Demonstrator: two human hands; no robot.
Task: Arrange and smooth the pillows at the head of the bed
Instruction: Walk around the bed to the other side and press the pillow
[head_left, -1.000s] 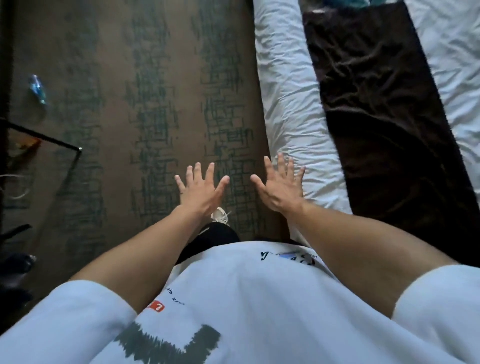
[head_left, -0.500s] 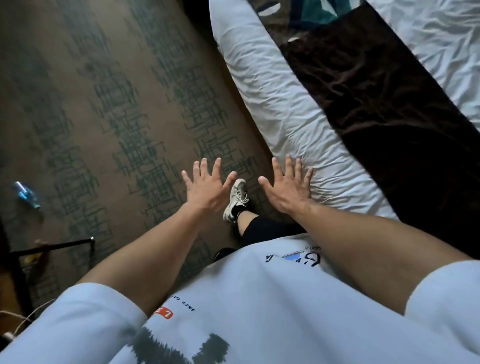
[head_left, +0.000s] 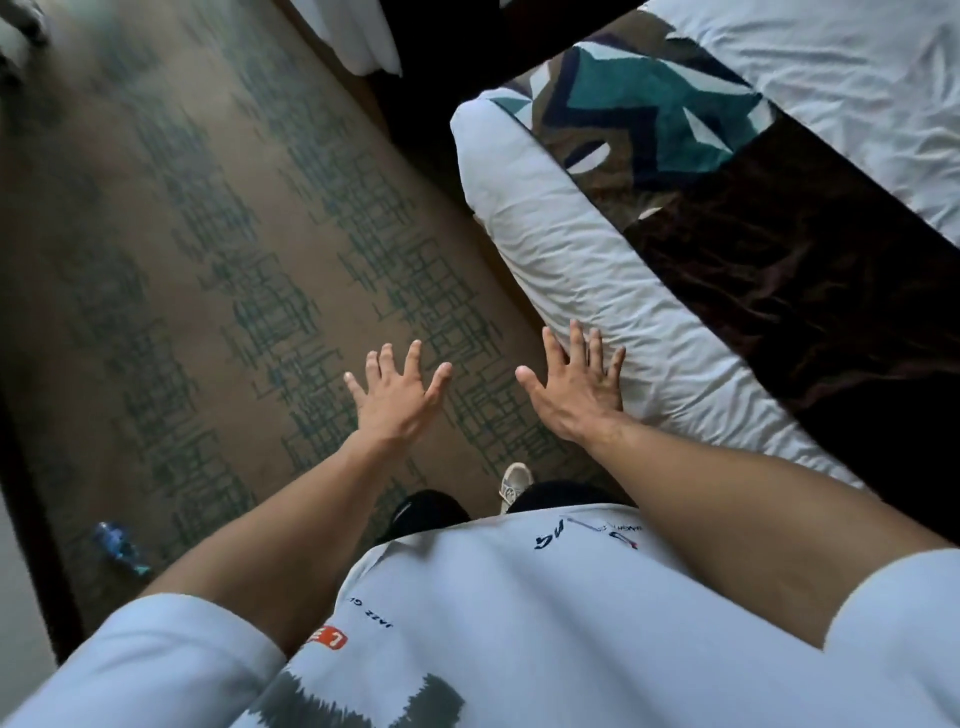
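Left hand and right hand spread flat, no pillows

a bedroom, hotel-like — a made bed in white linen, a dark brown runner laid across it with a teal and navy patterned end, and wall-to-wall brown carpet with a green crosshatch print beside it.
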